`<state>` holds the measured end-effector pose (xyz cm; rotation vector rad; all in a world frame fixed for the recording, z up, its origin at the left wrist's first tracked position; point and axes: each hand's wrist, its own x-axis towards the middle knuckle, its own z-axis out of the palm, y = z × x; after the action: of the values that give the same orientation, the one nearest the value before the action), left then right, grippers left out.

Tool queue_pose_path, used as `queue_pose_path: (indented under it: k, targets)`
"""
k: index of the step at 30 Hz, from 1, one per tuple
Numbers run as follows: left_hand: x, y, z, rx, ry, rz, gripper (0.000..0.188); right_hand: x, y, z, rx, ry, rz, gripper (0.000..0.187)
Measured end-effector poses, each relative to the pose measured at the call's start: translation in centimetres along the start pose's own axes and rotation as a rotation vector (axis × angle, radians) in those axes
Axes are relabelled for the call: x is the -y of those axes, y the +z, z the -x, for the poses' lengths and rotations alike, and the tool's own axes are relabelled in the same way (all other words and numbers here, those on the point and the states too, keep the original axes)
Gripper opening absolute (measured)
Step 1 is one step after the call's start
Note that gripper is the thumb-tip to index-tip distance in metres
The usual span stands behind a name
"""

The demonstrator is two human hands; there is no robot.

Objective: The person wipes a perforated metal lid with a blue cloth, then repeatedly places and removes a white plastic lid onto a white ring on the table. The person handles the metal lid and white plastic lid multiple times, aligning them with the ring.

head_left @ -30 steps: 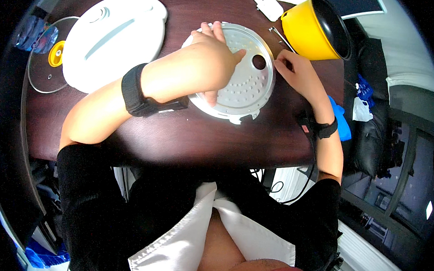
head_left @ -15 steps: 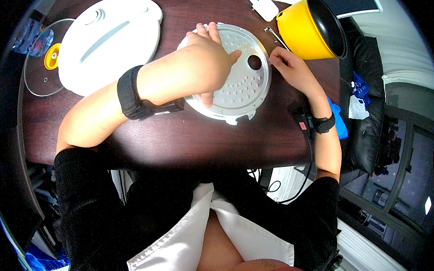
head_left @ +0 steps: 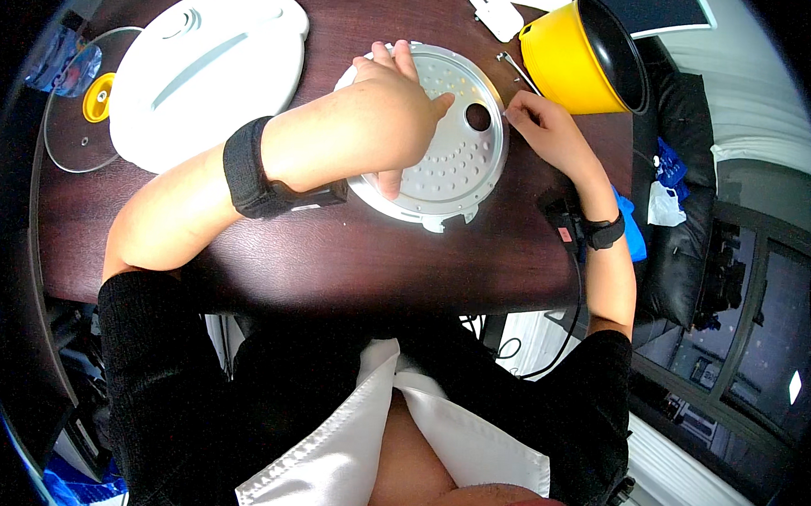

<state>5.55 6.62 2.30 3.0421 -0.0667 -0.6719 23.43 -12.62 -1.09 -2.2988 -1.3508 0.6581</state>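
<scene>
A round silver metal lid plate (head_left: pixel 459 165), dimpled all over and with one round hole, lies on the dark wooden table. Spread across its left half is my left hand (head_left: pixel 393 117), fingers apart, some reaching the far rim and the thumb down near the front. At the plate's right rim my right hand (head_left: pixel 542 128) has its fingers curled and the tips drawn together. Whatever they pinch, if anything, is too small to make out. Just beyond that hand lies a thin metal tool (head_left: pixel 520 73), beside a yellow pot (head_left: pixel 567 66) with a black inside.
To the left a white oval appliance lid (head_left: pixel 209 82) overlaps a clear glass lid (head_left: pixel 62 143) with a yellow knob (head_left: pixel 98 98). Small white parts (head_left: pixel 497 19) lie at the back. A cable (head_left: pixel 578 288) hangs over the table's front edge, and a black chair (head_left: pixel 681 265) stands at right.
The whole view has shifted very slightly. Both hands keep their places on and beside the metal plate.
</scene>
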Motion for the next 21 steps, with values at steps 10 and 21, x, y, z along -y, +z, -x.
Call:
queue_pose_path:
  k: [10,21]
  targets:
    - [0.8,-0.3,-0.2,0.016,0.035,0.022,0.127,0.3,0.2,0.2,0.008,0.065,-0.05,0.017]
    - [-0.5,-0.6,0.3,0.008,-0.041,0.04,0.11,-0.4,0.0,0.3,0.129,0.145,-0.2,0.025]
